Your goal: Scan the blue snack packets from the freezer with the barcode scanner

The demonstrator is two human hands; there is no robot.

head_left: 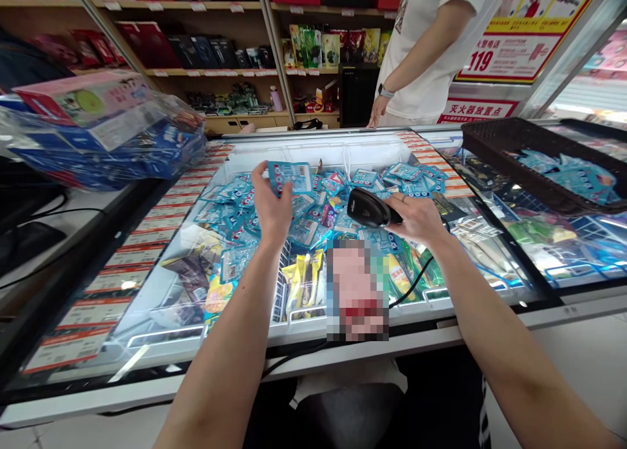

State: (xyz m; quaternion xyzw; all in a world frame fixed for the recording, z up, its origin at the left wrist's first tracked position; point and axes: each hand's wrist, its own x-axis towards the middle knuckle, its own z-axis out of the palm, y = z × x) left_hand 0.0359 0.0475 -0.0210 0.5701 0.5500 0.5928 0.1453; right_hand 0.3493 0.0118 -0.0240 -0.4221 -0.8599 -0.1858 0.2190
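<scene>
Raised over the glass top of a chest freezer, my left hand (274, 204) grips a small blue snack packet (298, 174) by its left side, thumb across its front. A black handheld barcode scanner (367, 207) is in my right hand (418, 221), its head pointing left towards the packet. The scanner's cord (416, 280) hangs down from my right hand to the freezer's front edge. Under both hands lies a loose spread of similar blue packets (230, 204) on the glass.
At right, a dark basket (490, 168) holds more blue packets. Plastic-wrapped boxes (112, 129) are stacked at left. Price labels (122, 259) line the glass. Behind the freezer stands a person in a white shirt (431, 50), near stocked shelves (196, 73).
</scene>
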